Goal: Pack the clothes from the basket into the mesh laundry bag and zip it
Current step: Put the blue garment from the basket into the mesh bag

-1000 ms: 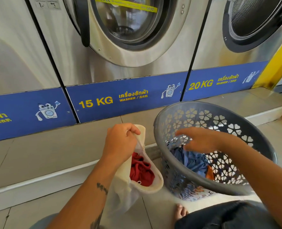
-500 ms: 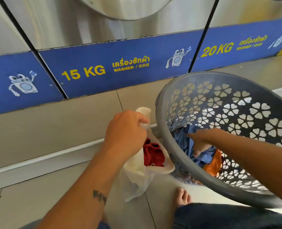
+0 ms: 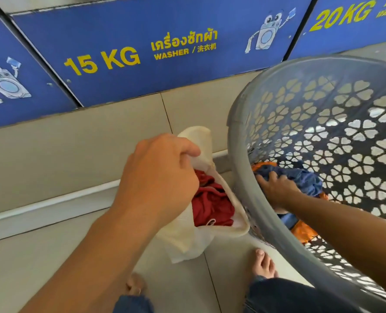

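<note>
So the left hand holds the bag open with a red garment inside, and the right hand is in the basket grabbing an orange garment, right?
Not quite: the head view shows the right hand in the basket on the blue garment, not the orange one lying beneath it. The rest holds: the left hand holds the bag open with the red garment inside.

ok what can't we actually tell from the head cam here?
- Zipper of the mesh bag: the left hand covers the near rim.
- Bag contents below the red garment: hidden.
- Right hand fingertips: buried in the blue clothes, so the grip is unclear.
- Basket: right side cut off by the frame edge.
- Orange garment: mostly hidden by the right forearm.
</note>
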The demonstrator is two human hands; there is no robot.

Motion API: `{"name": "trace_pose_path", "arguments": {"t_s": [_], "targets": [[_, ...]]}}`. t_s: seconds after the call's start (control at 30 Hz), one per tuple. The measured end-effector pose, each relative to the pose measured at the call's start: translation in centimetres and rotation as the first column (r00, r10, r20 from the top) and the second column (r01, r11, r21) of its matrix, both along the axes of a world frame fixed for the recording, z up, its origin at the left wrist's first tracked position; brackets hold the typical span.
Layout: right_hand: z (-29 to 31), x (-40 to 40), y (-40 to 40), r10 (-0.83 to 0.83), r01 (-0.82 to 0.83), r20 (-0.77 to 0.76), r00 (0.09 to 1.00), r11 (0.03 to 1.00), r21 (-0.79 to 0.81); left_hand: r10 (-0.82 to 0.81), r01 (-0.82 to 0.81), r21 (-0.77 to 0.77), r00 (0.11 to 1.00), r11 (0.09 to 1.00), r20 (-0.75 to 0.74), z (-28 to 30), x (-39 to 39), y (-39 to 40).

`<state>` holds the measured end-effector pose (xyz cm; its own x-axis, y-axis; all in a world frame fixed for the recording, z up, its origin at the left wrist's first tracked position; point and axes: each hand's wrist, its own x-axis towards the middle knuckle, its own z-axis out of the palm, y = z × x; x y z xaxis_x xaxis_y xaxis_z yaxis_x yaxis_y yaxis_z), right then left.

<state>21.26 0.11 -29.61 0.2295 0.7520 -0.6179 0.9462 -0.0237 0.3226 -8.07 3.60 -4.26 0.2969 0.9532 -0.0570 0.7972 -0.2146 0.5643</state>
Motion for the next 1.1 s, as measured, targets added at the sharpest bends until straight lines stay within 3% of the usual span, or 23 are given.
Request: {"name": "trace_pose_path", "arguments": {"t_s": [0.07,0.23,0.43,0.6,0.73,0.87,0.97,1.1], "targets": [[1.0,0.3,0.5,0.046,-0.046,-0.026,0.999,0.999,-0.002,0.003,-0.003,-0.014,1.000,1.000,-0.003,0.0,0.1,0.0],[6.7,0.3,2.2,-0.007,-0.001,-0.269,0.963,1.000,-0.030,-0.048,0.047,-0.060,0.999,0.997,-0.021,-0.3,-0.4,0.4],[16.3,0.4,-0.3,-0.075,0.171,-0.434,0.898,0.967,0.186,0.114,-0.078,-0.153,0.963,0.985,0.246,0.3,-0.5,0.0],[24.2,-0.5,-4.2,-0.041,0.510,-0.711,0.702,0.725,0.462,0.175,-0.181,-0.030,0.871,0.983,0.460,4.2,-1.3,-0.5],[29.5,-3.1,-6.4,0.113,0.658,-0.823,0.557,0.545,0.520,0.095,-0.161,0.045,0.762,0.986,0.641,8.0,-2.8,-1.9],[34.1,-7.6,-7.7,0.358,0.757,-0.848,0.391,0.399,0.518,-0.017,-0.107,0.131,0.711,0.986,0.703,9.7,-3.9,-3.0],[35.5,-11.9,-8.1,0.498,0.771,-0.817,0.290,0.385,0.508,-0.031,-0.091,0.130,0.693,0.987,0.720,9.9,-4.3,-3.6],[32.3,-17.8,-8.1,0.541,0.741,-0.810,0.225,0.445,0.503,0.001,-0.078,0.062,0.629,0.995,0.778,9.8,-4.8,-4.0]]}}
